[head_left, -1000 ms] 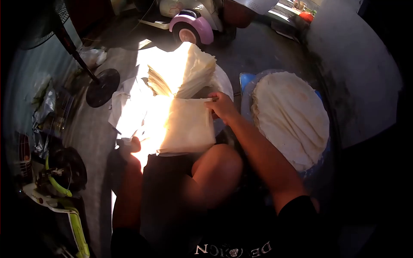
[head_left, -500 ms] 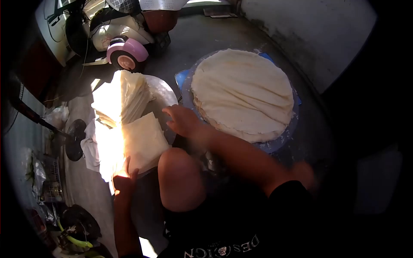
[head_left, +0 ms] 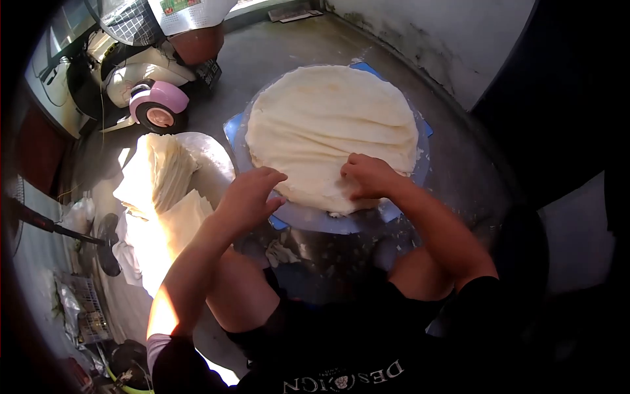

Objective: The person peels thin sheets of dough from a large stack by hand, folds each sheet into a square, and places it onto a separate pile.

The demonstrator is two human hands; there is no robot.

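Access to round stack (head_left: 331,121): a passage lies over its near part, between left hand (head_left: 252,197) and right hand (head_left: 371,177); each closes off its own side. Far side approachable across the floor (head_left: 289,49), bounded by the wall (head_left: 436,49) at upper right. Left approach constricted: tray (head_left: 213,157) lies close by, square sheets (head_left: 157,174) rise on it, pink-fendered wheel (head_left: 159,105) stands beyond. Left forearm (head_left: 200,256) crosses the near-left route. Low near-side route runs between left knee (head_left: 243,292) and right knee (head_left: 420,276).
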